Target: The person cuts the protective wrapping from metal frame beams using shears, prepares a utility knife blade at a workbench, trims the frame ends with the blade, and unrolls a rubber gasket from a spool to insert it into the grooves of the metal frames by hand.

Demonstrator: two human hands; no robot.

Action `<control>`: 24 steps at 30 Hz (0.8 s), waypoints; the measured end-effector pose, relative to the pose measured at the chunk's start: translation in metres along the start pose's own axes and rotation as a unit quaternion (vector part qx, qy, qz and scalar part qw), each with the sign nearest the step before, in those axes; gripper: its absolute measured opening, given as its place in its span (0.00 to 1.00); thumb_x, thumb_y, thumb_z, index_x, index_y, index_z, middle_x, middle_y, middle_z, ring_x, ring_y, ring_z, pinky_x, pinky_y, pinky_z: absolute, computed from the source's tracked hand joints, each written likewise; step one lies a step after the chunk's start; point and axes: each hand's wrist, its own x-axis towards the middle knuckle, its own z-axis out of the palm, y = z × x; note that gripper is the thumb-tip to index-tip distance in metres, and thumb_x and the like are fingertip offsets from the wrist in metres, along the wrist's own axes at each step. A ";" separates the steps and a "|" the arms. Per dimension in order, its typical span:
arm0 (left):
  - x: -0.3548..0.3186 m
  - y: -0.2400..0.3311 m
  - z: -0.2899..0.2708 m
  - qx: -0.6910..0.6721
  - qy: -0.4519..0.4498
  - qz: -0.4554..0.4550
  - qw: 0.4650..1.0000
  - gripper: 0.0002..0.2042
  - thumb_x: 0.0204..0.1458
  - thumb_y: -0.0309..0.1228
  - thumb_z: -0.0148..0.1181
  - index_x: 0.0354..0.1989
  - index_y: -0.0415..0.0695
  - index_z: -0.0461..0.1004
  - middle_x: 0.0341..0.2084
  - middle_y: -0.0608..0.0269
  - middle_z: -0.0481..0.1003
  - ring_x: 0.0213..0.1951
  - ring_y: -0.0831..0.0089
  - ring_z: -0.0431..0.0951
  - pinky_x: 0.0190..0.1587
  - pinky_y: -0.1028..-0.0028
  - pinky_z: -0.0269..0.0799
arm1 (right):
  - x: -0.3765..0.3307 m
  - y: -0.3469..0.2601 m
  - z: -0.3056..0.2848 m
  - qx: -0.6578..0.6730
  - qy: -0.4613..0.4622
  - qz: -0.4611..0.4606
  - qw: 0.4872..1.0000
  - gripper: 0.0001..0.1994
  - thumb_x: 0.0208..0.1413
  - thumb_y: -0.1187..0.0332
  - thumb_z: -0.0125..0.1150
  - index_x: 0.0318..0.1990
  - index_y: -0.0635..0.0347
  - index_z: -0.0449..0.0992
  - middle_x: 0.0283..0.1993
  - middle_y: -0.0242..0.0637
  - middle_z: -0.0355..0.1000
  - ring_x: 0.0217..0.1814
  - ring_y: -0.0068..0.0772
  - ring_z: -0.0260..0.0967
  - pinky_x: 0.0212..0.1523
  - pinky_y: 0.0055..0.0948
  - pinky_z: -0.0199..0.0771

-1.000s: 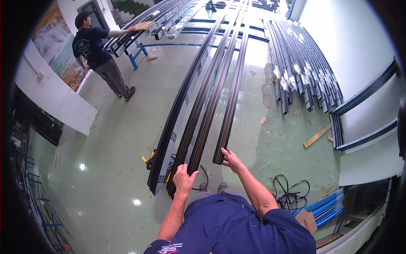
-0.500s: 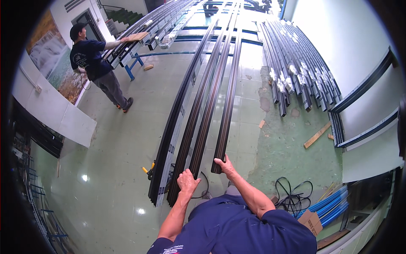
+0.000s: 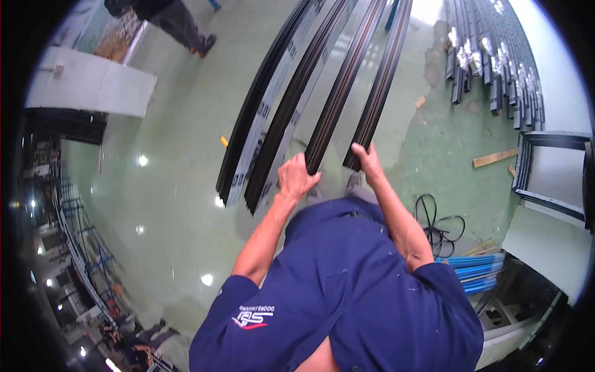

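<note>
Several long dark metal profiles run away from me side by side. My right hand (image 3: pixel 370 165) is closed round the near end of the rightmost profile (image 3: pixel 380 99), its thumb on top. At the near end of the profile to its left (image 3: pixel 343 93), my left hand (image 3: pixel 297 178) is wrapped over the edge, its fingers partly hidden. A gap separates these two profiles. Farther left lie another dark profile (image 3: pixel 297 87) and an outermost stack of profiles (image 3: pixel 255 105), both with pale printed film along their sides; neither is touched by a hand.
A person (image 3: pixel 180 28) stands at the far left. More wrapped profiles (image 3: pixel 489 62) lie at the far right. On the floor are a wooden batten (image 3: pixel 496 157), a coiled black cable (image 3: pixel 437 226) and blue strips (image 3: pixel 474 273). A dark frame (image 3: pixel 548 177) stands at the right.
My view has tipped downward, so the profiles appear higher and farther right. My left hand's profile now lies apart from the one on its left. Both hands keep their places at the ends.
</note>
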 end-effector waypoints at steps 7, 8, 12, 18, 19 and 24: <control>-0.023 -0.073 0.005 -0.393 -0.044 -0.105 0.912 0.21 0.57 0.43 0.61 0.45 0.35 0.80 0.28 0.60 0.80 0.32 0.78 0.77 0.32 0.77 0.71 | -0.011 -0.002 0.002 -0.021 -0.014 0.042 0.999 0.45 0.49 0.44 0.66 0.68 0.58 0.54 0.56 0.43 0.67 0.53 0.35 0.69 0.48 0.33 0.72; -0.029 -0.078 0.000 -0.401 -0.106 -0.162 0.895 0.21 0.59 0.44 0.58 0.47 0.36 0.79 0.32 0.60 0.80 0.31 0.79 0.76 0.28 0.78 0.67 | -0.013 -0.002 0.000 -0.021 -0.022 0.045 0.999 0.46 0.48 0.42 0.66 0.69 0.56 0.53 0.57 0.43 0.67 0.55 0.37 0.69 0.48 0.36 0.72; -0.053 -0.077 0.015 -0.554 -0.099 -0.299 0.770 0.24 0.63 0.47 0.51 0.57 0.39 0.73 0.46 0.59 0.78 0.28 0.81 0.73 0.18 0.82 0.53 | -0.018 -0.008 -0.001 -0.090 0.005 0.089 0.992 0.47 0.48 0.38 0.64 0.70 0.54 0.53 0.60 0.41 0.66 0.61 0.41 0.64 0.52 0.51 0.67; -0.053 -0.096 0.097 -0.807 -0.131 -0.327 0.473 0.23 0.65 0.45 0.46 0.65 0.51 0.64 0.55 0.60 0.72 0.28 0.76 0.66 0.32 0.70 0.68 | -0.024 0.005 -0.001 -0.037 -0.004 0.095 0.995 0.36 0.57 0.37 0.55 0.62 0.56 0.64 0.59 0.35 0.68 0.62 0.28 0.63 0.63 0.44 0.60; -0.054 -0.094 0.103 -0.815 -0.119 -0.326 0.464 0.23 0.65 0.45 0.46 0.65 0.51 0.64 0.55 0.60 0.72 0.28 0.76 0.66 0.32 0.70 0.68 | -0.032 -0.003 0.007 -0.043 -0.004 0.092 0.995 0.36 0.57 0.37 0.55 0.63 0.56 0.63 0.60 0.36 0.67 0.63 0.29 0.63 0.64 0.46 0.60; -0.044 -0.070 0.088 -0.857 -0.127 -0.350 0.356 0.20 0.65 0.46 0.45 0.58 0.49 0.71 0.20 0.70 0.69 0.24 0.76 0.68 0.35 0.66 0.73 | -0.057 -0.012 0.001 -0.078 0.026 0.069 0.994 0.44 0.56 0.38 0.57 0.70 0.59 0.51 0.67 0.41 0.59 0.70 0.38 0.56 0.67 0.47 0.56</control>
